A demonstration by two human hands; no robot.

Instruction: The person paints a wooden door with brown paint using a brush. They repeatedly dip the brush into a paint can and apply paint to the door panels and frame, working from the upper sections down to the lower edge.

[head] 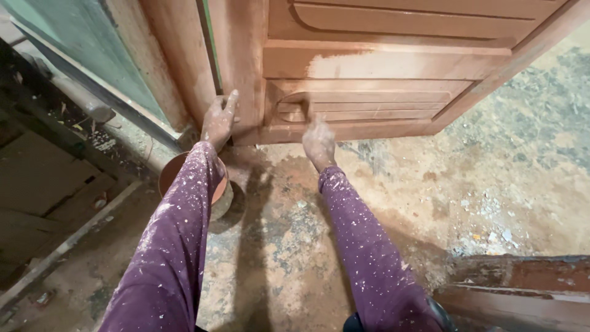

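Two hands work low on the wooden door [381, 67]: left hand [218, 120] flat against its edge, right hand [319, 140] closed at the carved panel, contents hidden. A drawn-back left sleeve could tip the bowl [171, 172] of reddish-brown finish beneath it.

**Panelled door, half coated**

Here's the wooden door [393, 67], standing upright on the floor, reddish-brown with carved, grooved panels. A paler, dusty patch runs across the middle rail. The lowest panel shows a curved recess at its left end, and the bottom rail sits right down against the speckled floor [430, 184].
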